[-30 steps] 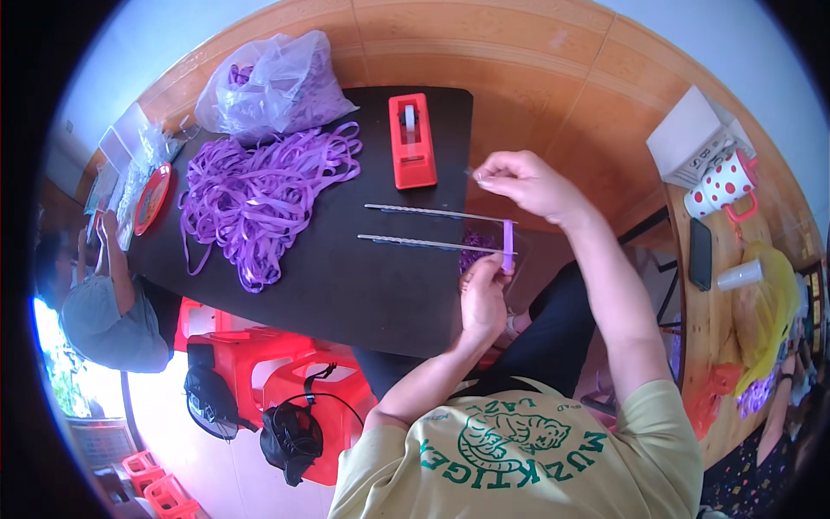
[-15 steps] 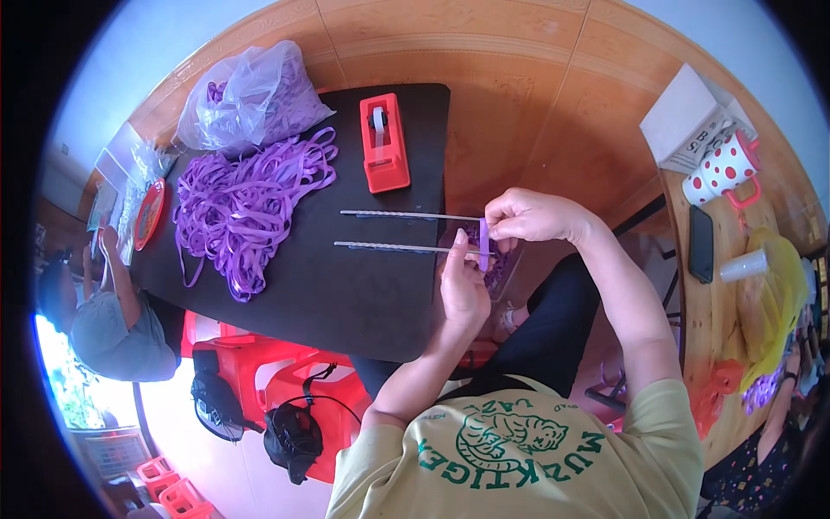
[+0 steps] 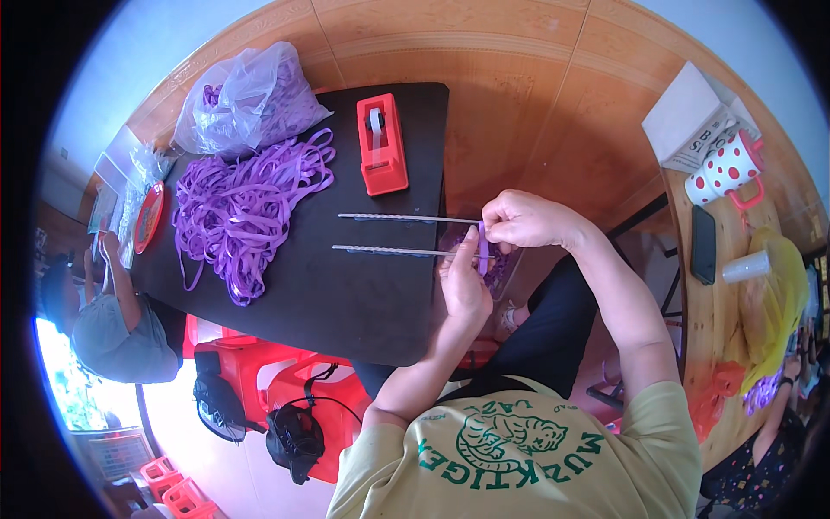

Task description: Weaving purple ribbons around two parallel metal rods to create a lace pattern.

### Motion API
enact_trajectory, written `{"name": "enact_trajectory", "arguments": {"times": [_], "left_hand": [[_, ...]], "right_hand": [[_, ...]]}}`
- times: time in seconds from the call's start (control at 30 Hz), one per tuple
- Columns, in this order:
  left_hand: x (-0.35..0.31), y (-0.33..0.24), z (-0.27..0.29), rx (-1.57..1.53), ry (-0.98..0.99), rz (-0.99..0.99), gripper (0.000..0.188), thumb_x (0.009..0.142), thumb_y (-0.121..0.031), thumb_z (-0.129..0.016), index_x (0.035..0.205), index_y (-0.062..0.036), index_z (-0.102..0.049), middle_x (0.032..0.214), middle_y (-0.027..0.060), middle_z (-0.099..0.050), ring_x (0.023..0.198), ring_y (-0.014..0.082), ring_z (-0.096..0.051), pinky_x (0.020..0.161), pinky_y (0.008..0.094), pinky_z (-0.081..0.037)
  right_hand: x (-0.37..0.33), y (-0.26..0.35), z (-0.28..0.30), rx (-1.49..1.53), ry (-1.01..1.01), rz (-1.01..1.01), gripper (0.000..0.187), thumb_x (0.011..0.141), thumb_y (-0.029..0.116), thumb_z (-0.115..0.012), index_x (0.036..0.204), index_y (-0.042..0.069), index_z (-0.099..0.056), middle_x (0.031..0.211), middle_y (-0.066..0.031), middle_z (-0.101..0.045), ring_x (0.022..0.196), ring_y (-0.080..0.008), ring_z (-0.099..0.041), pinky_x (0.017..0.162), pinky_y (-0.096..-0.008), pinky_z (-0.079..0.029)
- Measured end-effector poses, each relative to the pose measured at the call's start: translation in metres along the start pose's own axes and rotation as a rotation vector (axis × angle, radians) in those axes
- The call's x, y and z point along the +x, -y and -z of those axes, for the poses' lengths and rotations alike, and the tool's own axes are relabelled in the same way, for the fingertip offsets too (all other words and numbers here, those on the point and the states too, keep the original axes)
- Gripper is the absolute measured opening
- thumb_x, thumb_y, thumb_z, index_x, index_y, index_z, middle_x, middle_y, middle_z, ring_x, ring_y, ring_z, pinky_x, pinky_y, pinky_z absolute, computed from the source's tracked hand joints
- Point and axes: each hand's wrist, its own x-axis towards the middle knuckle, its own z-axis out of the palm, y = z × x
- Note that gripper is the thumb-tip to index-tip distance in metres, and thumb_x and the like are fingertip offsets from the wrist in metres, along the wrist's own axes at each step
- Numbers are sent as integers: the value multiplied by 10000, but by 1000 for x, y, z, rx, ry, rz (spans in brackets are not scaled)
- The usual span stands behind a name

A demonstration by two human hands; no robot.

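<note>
Two thin twisted metal rods [image 3: 389, 217] lie parallel on the black table, their ends reaching past its right edge. A short purple ribbon [image 3: 484, 253] spans the rod ends. My right hand [image 3: 529, 220] is closed at the far rod's tip, thumb and finger pinching the ribbon's upper part. My left hand [image 3: 467, 290] is at the near rod's end, its thumb raised against the ribbon and fingers curled behind it. Below my hands, a clear container [image 3: 512, 278] of purple ribbon is partly hidden. A heap of purple ribbon [image 3: 242, 208] lies left on the table.
On the black table [image 3: 346, 303] stand a red tape dispenser [image 3: 382, 147] and a translucent bag of ribbon [image 3: 251, 104]. Red stools [image 3: 285, 381] holding black bags are at the near left. A wooden table [image 3: 705, 346] stands right, with a phone [image 3: 704, 244] and dotted cup [image 3: 726, 169]. People sit at both sides.
My left thumb has shifted slightly right and up, closer to the ribbon and my right fingers. My right hand stays almost in place at the far rod's tip.
</note>
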Motion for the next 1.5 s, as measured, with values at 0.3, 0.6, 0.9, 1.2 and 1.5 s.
{"name": "enact_trajectory", "arguments": {"times": [0.3, 0.6, 0.9, 1.2, 1.5], "left_hand": [[5, 7, 8, -14, -25, -43, 195, 841, -32, -599, 657, -97, -590, 681, 13, -612, 555, 81, -532, 529, 219, -404], [4, 6, 9, 48, 6, -69, 139, 845, -90, -612, 715, -49, -640, 703, 33, -616, 581, 114, -549, 555, 255, -453], [-3, 2, 6, 45, 16, -77, 142, 857, -107, -607, 737, -41, -641, 696, 29, -603, 577, 109, -546, 560, 240, -447], [-12, 0, 25, 9, 94, -15, 105, 844, -62, -599, 750, -32, -636, 741, 53, -630, 669, 152, -574, 662, 307, -446], [-19, -1, 20, 26, 79, 50, 76, 866, -68, -607, 835, -47, -673, 771, 31, -637, 732, 143, -604, 741, 277, -449]], "right_hand": [[-5, -10, 5, 78, 55, -12, 151, 850, 118, -571, 773, -4, -617, 625, -60, -611, 592, -125, -606, 553, -261, -465], [3, -42, 12, 409, 195, -53, 75, 828, 56, -631, 885, 27, -670, 662, -16, -634, 546, -78, -588, 524, -194, -466], [53, -74, -12, 657, 323, 233, 102, 746, -33, -662, 839, 8, -669, 712, -37, -648, 610, -80, -596, 577, -201, -485], [88, -92, -46, 1044, 462, 486, 222, 694, 34, -735, 894, -31, -666, 719, -38, -633, 595, -92, -559, 549, -205, -422], [68, -80, -21, 543, -225, 92, 149, 806, 23, -648, 949, -13, -661, 854, -29, -659, 752, -87, -595, 703, -221, -479]]}}
